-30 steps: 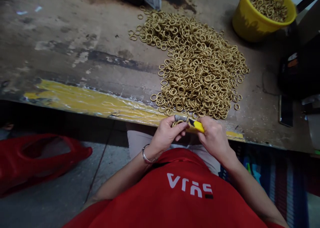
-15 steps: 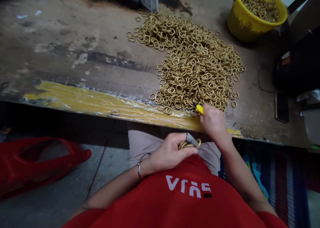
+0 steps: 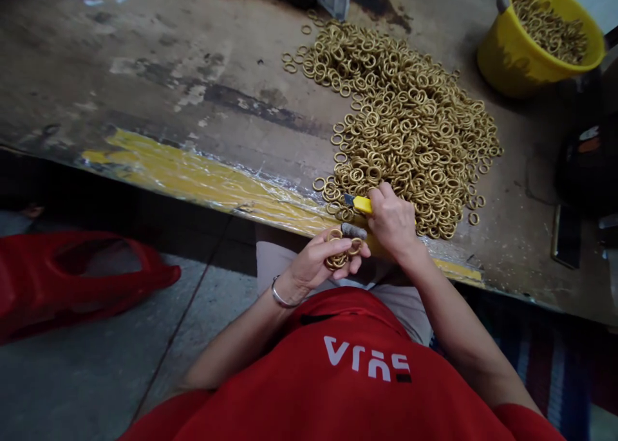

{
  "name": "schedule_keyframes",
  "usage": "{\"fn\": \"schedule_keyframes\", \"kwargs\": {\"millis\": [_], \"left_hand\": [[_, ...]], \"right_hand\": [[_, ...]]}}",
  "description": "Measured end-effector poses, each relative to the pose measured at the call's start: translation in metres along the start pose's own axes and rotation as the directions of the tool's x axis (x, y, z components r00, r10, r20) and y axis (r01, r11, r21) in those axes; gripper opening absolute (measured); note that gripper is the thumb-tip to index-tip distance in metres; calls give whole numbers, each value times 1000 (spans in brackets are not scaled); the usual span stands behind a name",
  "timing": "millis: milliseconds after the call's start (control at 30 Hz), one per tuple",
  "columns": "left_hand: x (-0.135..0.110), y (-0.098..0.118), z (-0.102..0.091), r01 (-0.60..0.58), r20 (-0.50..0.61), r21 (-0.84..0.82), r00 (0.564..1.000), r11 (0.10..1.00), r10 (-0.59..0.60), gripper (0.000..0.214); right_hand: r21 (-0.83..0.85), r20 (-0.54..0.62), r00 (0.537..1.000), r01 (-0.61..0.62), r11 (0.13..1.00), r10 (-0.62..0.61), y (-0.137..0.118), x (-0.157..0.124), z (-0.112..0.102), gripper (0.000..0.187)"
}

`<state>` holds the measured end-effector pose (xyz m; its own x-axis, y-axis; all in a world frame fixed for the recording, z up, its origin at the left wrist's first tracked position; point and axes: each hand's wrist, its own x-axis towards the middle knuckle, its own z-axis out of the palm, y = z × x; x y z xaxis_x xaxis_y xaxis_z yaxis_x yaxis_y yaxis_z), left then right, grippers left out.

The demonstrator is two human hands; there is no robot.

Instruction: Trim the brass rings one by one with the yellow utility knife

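My left hand (image 3: 313, 259), palm partly turned up, is closed around several gold-coloured rings (image 3: 337, 261) just in front of the table edge. A grey wrap (image 3: 354, 231) covers one of its fingers. My right hand (image 3: 394, 227) grips a yellow utility knife (image 3: 362, 204), whose dark blade end points left, above the near edge of the ring pile. The two hands are close together, the knife slightly beyond the left hand. A large heap of the same gold-coloured rings (image 3: 410, 129) spreads over the table behind them.
The worn brown table (image 3: 159, 61) has yellow tape (image 3: 193, 178) along its front edge. A yellow bucket (image 3: 505, 64) of rings stands at the back right. At right lies a dark phone (image 3: 566, 236). A red plastic piece of furniture (image 3: 29, 267) is on the floor at left.
My left hand has risen towards the table edge and turned, so the rings in it show more. My right hand has moved left with the knife, nearer the left hand. The view has shifted.
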<state>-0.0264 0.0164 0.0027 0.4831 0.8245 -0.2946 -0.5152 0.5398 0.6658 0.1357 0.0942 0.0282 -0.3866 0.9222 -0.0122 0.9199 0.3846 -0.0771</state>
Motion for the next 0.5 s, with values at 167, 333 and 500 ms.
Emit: {"fn": "schedule_keyframes", "kwargs": {"millis": [167,333,500], "left_hand": [[9,-3,3,-51,-203,-21,978,998,45,39],[12,-3,21,-62,-202,51,977,997,71,33],[11,-4,33,-81,-164,97,982,992,96,35]], "right_hand": [[569,-90,986,-63,820,138,8,-9,-9,9],[920,174,958,-241,308,230,6,-36,-21,21],[934,243,918,-308,181,312,2,-64,-18,23]]}}
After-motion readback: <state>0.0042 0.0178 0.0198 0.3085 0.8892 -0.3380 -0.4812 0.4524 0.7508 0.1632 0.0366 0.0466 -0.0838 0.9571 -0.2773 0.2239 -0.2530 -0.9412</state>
